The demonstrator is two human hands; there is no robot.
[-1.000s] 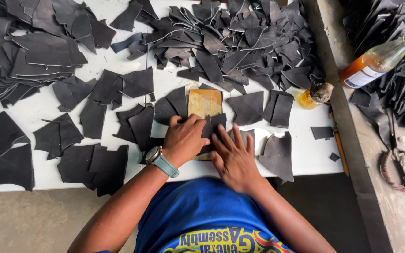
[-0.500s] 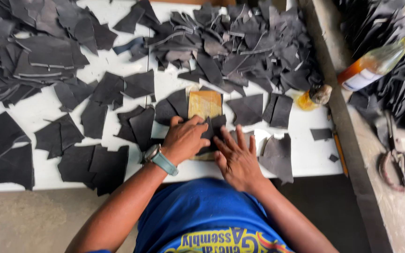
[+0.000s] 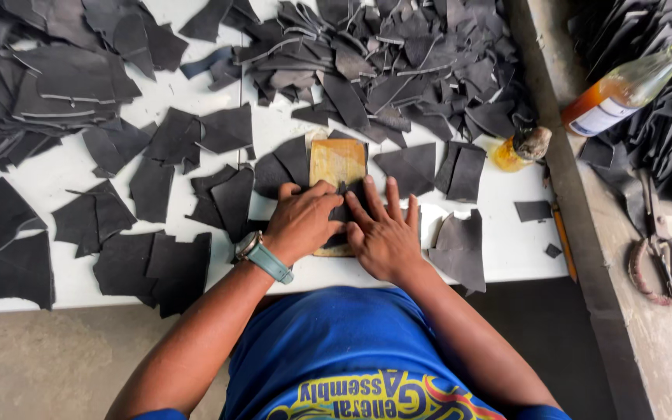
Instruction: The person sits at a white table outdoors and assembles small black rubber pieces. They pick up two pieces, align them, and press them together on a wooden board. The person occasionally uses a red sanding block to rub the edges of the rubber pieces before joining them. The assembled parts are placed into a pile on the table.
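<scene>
A tan rectangular board (image 3: 337,162) lies on the white table (image 3: 56,175) in front of me. A small dark leather piece (image 3: 344,208) rests on its near half. My left hand (image 3: 302,220), with a teal-strapped watch at the wrist, curls over the piece's left side with bent fingers. My right hand (image 3: 383,232) lies flat on the piece's right side, fingers spread and pressing down. What sits under the left fingers is hidden.
Heaps of dark leather cut-outs (image 3: 398,66) cover the table's far side and left (image 3: 36,93). Single pieces (image 3: 460,249) lie near both hands. A small yellow glue bottle (image 3: 513,148) stands right of the board. On the right ledge lie a plastic bottle (image 3: 624,89) and scissors (image 3: 663,249).
Both hands stay on the leather piece on the board. The fingers have shifted only slightly.
</scene>
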